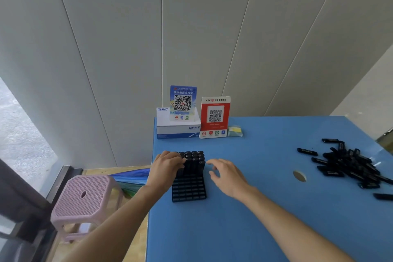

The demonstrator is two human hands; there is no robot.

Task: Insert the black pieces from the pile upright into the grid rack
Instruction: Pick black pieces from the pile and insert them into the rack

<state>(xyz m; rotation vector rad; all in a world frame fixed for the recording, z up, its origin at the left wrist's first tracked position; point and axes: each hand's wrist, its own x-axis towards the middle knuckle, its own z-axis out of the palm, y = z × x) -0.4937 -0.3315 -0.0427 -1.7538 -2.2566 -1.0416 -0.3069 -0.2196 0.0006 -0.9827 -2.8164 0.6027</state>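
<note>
A black grid rack (pixel 188 187) lies on the blue table (pixel 255 208) near its left edge. Several black pieces (pixel 194 158) stand upright in the rack's far rows; the near rows show bare cells. My left hand (pixel 165 167) rests against the left side of the standing pieces, fingers curled over them. Just right of the rack hovers my right hand (pixel 225 174), fingers spread and relaxed, holding nothing. The pile of loose black pieces (pixel 350 166) lies at the table's right side.
A white box (pixel 178 130) and two QR-code signs, blue (pixel 182 102) and red (pixel 215 117), stand at the table's back. A round hole (pixel 299 176) is in the tabletop. A pink stool (pixel 85 200) stands left of the table.
</note>
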